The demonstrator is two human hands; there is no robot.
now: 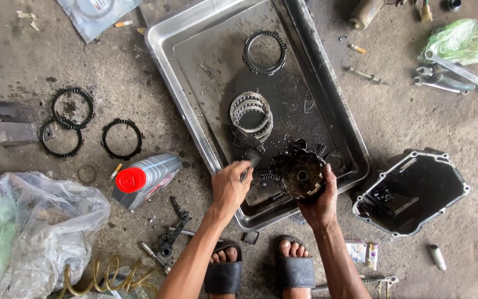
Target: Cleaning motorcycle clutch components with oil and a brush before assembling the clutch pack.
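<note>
Over the metal tray, my right hand grips a round, grimy clutch basket, toothed and oil-black. My left hand is closed on a small brush.

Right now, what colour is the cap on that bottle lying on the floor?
Red. The cap tops a grey bottle lying left of the metal tray, in the head view.

We see bare forearms without sleeves, grime on the right hand, and dark, possibly rubber, sandals at 6 o'clock.
</note>
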